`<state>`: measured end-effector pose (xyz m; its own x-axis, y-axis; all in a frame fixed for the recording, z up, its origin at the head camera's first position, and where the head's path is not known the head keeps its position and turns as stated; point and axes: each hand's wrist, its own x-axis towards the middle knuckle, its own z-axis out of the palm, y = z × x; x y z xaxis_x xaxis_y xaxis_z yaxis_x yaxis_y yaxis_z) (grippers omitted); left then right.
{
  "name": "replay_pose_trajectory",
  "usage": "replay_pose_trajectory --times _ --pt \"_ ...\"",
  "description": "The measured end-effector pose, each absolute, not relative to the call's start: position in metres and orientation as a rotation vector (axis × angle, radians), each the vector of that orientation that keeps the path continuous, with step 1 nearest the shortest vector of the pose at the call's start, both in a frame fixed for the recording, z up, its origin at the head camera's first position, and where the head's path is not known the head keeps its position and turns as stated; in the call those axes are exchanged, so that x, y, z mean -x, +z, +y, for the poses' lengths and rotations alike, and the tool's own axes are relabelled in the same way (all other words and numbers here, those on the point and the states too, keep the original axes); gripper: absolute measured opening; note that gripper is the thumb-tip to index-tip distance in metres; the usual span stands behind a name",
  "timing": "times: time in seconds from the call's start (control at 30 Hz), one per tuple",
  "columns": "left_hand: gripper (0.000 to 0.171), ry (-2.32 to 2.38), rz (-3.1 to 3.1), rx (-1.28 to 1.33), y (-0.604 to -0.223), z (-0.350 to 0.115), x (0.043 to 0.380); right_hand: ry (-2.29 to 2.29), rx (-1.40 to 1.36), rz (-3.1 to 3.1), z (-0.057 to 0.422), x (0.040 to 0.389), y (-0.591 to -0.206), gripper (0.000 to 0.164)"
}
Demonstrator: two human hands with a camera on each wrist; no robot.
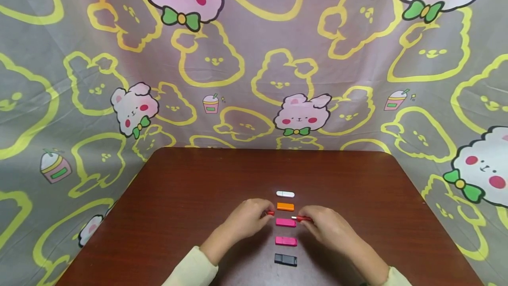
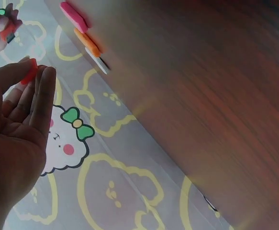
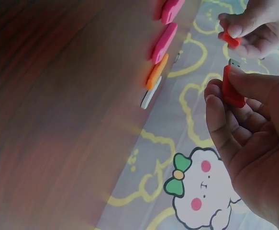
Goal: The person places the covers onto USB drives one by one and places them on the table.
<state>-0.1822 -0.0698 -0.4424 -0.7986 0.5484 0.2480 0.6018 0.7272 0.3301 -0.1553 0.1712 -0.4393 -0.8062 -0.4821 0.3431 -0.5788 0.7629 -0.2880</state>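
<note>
My right hand [image 1: 327, 225] pinches a red USB stick [image 3: 233, 88] between thumb and fingers, its metal plug [image 3: 234, 63] bare and pointing toward the left hand. Between the thumb and fingertips of my left hand [image 1: 249, 218] is a small red cap [image 2: 29, 72]. Cap and stick are apart, both held above the table. Below and between the hands lies a column of USB sticks: white [image 1: 285, 194], orange [image 1: 285, 207], pink [image 1: 285, 223], a second pink [image 1: 285, 241] and, nearest me, black [image 1: 285, 259].
The brown wooden table [image 1: 190, 180] has rounded far corners. A grey patterned cloth [image 1: 246, 34] with cartoon rabbits hangs behind it and along both sides. The row of sticks runs from near to far between the two forearms.
</note>
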Motion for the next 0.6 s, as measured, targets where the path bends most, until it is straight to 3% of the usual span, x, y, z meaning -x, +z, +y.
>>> replay_pose_trajectory --times 0.6 --pt "0.012 -0.654 -2.68 1.072 -0.44 -0.053 0.176 0.591 -0.887 -2.65 0.154 0.157 -0.441 0.014"
